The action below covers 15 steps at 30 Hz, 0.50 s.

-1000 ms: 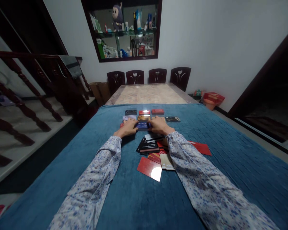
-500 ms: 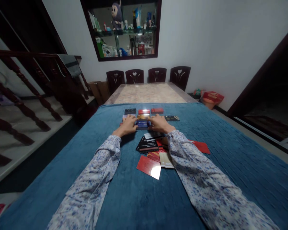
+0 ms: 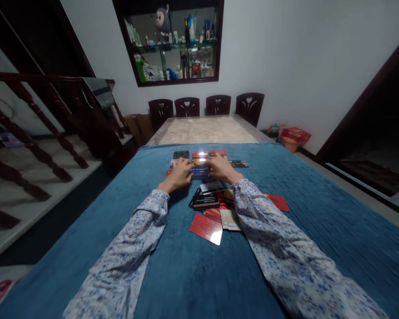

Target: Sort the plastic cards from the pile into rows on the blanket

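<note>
A stack of blue cards (image 3: 200, 172) lies on the blue cloth, between my two hands. My left hand (image 3: 180, 172) is curled against its left end, and my right hand (image 3: 221, 169) bends its fingers round the right end. Right behind the blue stack is a gold stack (image 3: 198, 163), close to my fingertips. A lilac stack and a red one show only in part beside my left hand. In front of my hands lies a loose pile with a black card stack (image 3: 206, 200), a white card (image 3: 211, 187), red cards (image 3: 206, 228) and cream cards (image 3: 230, 220).
Further back stand a black stack (image 3: 181, 154), a red stack (image 3: 200, 155) and another red stack (image 3: 217, 153). A dark card stack (image 3: 239, 164) sits right of my right hand. Another red card (image 3: 276, 202) lies beyond my right sleeve. Chairs (image 3: 218, 105) line the table's far end.
My left hand has shifted slightly right, and its fingertips now reach a little further toward the gold stack. My right hand has risen slightly. The loose pile lies as before.
</note>
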Each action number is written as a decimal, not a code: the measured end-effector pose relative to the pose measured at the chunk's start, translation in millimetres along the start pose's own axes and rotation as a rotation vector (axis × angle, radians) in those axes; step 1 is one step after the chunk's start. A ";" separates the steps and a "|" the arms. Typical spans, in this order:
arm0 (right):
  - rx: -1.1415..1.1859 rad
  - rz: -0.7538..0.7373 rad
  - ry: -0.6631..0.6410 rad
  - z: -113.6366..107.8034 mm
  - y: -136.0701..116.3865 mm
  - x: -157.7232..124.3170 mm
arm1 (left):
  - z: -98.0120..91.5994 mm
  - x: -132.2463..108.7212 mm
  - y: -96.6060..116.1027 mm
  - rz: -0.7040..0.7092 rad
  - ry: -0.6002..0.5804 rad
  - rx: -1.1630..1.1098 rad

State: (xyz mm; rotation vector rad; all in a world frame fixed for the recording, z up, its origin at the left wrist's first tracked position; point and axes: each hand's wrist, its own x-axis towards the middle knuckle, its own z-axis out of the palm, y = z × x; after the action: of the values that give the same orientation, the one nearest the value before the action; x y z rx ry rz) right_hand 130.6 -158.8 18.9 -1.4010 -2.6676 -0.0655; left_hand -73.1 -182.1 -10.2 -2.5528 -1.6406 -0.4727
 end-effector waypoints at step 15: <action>-0.054 -0.055 0.077 7.6 6.5 -44.0 | 3.0 -38.1 14.9 0.056 0.010 -0.019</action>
State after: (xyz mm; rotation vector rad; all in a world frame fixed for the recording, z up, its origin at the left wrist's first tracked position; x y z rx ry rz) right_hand 160.0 -190.3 5.4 -1.3116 -2.6604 -0.1940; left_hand -73.6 -221.2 -22.7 -2.5983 -1.5639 -0.4979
